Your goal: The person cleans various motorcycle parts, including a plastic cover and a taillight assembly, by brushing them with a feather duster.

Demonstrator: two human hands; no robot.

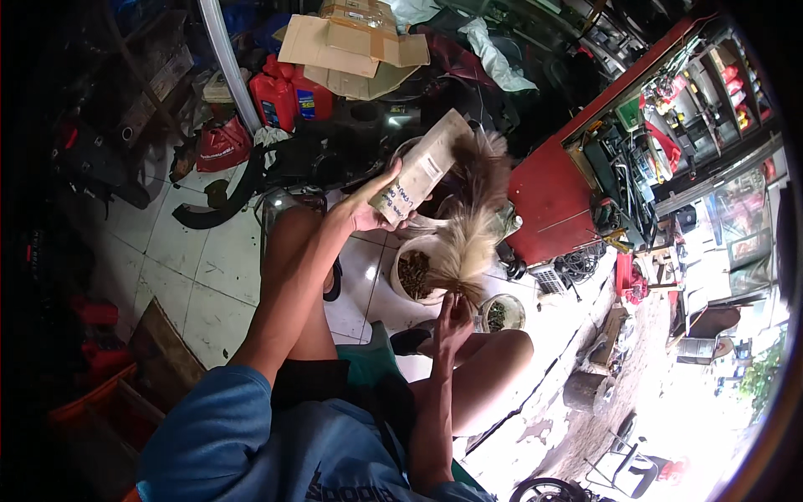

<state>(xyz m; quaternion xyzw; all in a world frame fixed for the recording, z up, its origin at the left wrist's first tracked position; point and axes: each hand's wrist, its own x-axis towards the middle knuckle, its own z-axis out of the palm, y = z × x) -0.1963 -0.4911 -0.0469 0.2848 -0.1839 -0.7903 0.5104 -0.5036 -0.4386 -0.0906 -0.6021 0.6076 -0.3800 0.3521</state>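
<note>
My left hand [368, 211] grips a long, flat tan carton [425, 167] with handwriting on its side, held up at a tilt. In my right hand [453, 322] is the base of a feather duster [465, 247]; its handle is mostly hidden. The pale and brown feathers fan upward, reaching beside the carton's far end; whether they touch it I cannot tell. Beneath the feathers stands a white bucket [396, 276] with small brown pieces inside. Just right of my right hand is a smaller pale tub [520, 311] of small dark pieces.
A red cabinet [544, 201] stands at the right, beside shelves crowded with tools. Opened cardboard boxes [355, 46] and red jugs [274, 96] sit at the back. A curved black part [205, 219] lies on the white tiles at left. A green stool [368, 356] is under me.
</note>
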